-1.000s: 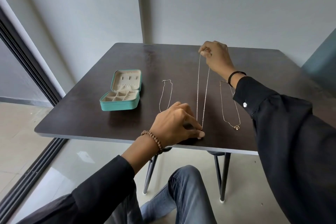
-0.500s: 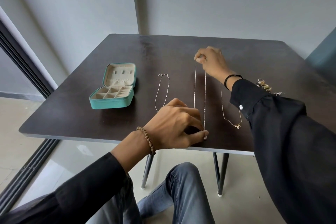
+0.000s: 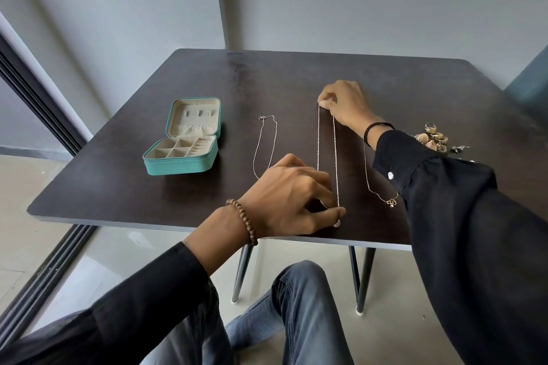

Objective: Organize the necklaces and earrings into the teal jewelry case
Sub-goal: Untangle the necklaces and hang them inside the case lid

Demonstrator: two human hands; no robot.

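A long beaded silver necklace (image 3: 336, 151) lies stretched in a narrow loop on the dark table (image 3: 118, 181). My right hand (image 3: 345, 102) pinches its far end. My left hand (image 3: 292, 197) pinches its near end by the table's front edge. A short silver necklace (image 3: 264, 147) lies to the left of it. A gold necklace with a pendant (image 3: 378, 192) lies to the right, partly under my right sleeve. The teal jewelry case (image 3: 184, 161) stands open at the left, its beige compartments showing. A pile of gold earrings (image 3: 431, 139) sits behind my right forearm.
The table stands against a grey wall with a dark window frame (image 3: 35, 98) on the left. My knees in jeans (image 3: 299, 305) and the table's metal legs (image 3: 241, 272) are below the front edge.
My right hand has drawn nearer across the table with the necklace's far end, shortening the loop. The view has tilted, bringing the earring pile into sight. My left hand stays at the near end.
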